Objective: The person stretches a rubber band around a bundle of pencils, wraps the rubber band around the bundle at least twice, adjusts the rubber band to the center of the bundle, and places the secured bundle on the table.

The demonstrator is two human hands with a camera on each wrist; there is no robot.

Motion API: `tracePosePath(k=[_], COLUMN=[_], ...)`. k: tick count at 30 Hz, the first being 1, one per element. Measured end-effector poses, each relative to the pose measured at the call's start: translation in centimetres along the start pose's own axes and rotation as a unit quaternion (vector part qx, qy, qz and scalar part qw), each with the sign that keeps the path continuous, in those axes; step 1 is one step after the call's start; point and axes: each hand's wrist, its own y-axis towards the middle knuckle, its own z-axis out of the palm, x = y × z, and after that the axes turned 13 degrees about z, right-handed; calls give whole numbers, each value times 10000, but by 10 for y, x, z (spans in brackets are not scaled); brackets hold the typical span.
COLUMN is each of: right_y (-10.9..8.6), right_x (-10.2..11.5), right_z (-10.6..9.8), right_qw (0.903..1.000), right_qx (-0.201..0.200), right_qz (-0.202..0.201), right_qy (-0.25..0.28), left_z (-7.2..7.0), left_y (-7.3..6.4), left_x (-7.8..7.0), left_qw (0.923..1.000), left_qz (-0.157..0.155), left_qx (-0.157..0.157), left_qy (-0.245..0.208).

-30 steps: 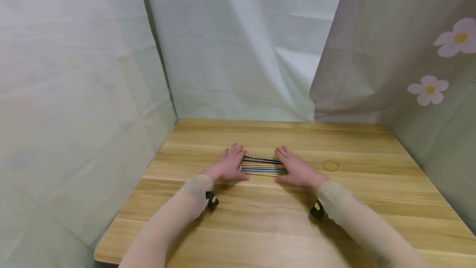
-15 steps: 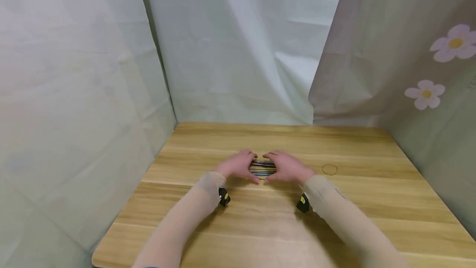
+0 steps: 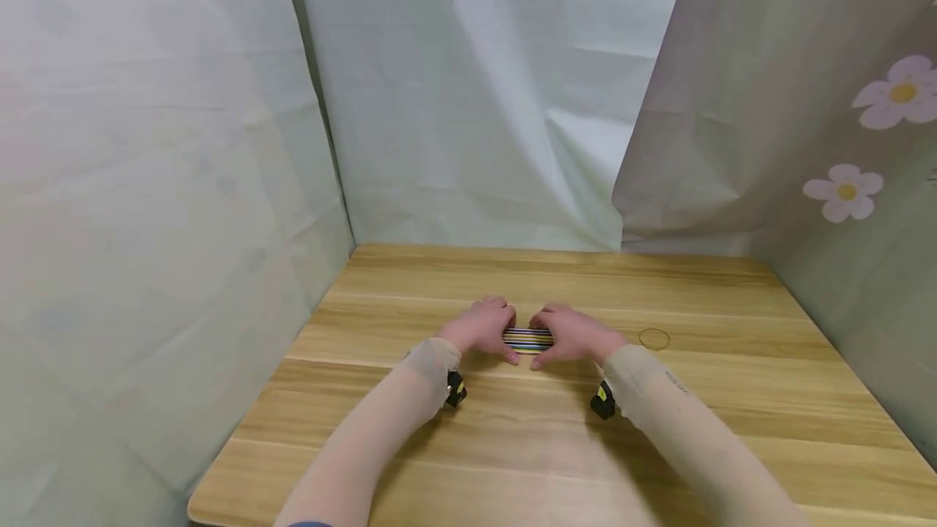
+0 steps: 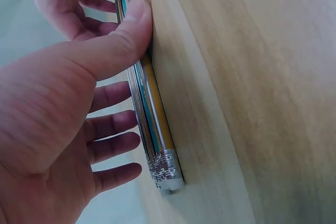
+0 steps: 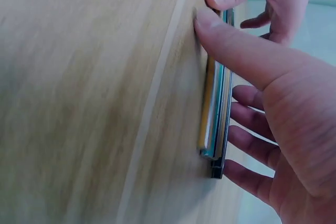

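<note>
A bundle of several pencils [image 3: 529, 340] in yellow, teal, black and other colours lies side by side across the wooden table. My left hand [image 3: 483, 328] holds its left part, thumb on the near side and fingers along the far side. From the right, my right hand [image 3: 574, 333] grips the bundle the same way, the two thumbs close together. In the left wrist view, silver ferrules and pale erasers [image 4: 170, 182] line up at one end. At the other end, in the right wrist view, a black pencil [image 5: 217, 170] sticks out past the others.
A thin yellowish rubber band [image 3: 654, 339] lies on the table [image 3: 527, 446] to the right of my right hand. Pale cloth sheets [image 3: 468, 104] hang along the back and sides, the right one with flowers on it.
Both hands have moved inward, their spread fingers closing round the pencils. The pencils, looser and uneven before, now lie tightly together in parallel.
</note>
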Motion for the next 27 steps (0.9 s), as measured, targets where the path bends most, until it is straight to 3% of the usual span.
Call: tracePosePath(k=[12,27], right_y=[1,0], right_x=[4,9], right_z=[1,3], right_qw=[9999,9986], right_qx=[-51,-16], right_qz=[-35,319], right_qy=[87,425], left_z=[0,6], left_y=[5,3], left_x=[-4,1], left_qw=[9999,9992], left_qz=[-13,48], left_qx=[168,-69], left_qy=[28,-398])
